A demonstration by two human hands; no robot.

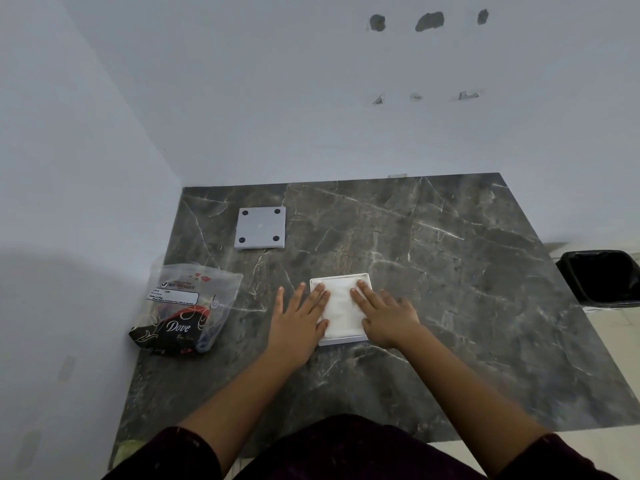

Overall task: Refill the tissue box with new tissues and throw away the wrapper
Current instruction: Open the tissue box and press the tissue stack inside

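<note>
A white square tissue box (pixel 341 339) lies open on the dark marble table, with a stack of white tissues (pixel 341 303) inside it. My left hand (pixel 300 317) lies flat, fingers spread, with its fingertips on the tissues' left side. My right hand (pixel 385 315) rests flat on their right side. Neither hand grips anything. The box's grey bottom panel (pixel 260 228), with dark feet at its corners, sits apart at the back left. The clear plastic wrapper (pixel 187 308), printed "Dove", lies crumpled at the table's left edge.
A black-lined bin (pixel 604 277) stands on the floor off the table's right side. White walls close in behind and on the left. The marble table (pixel 450 289) fills the middle of the view.
</note>
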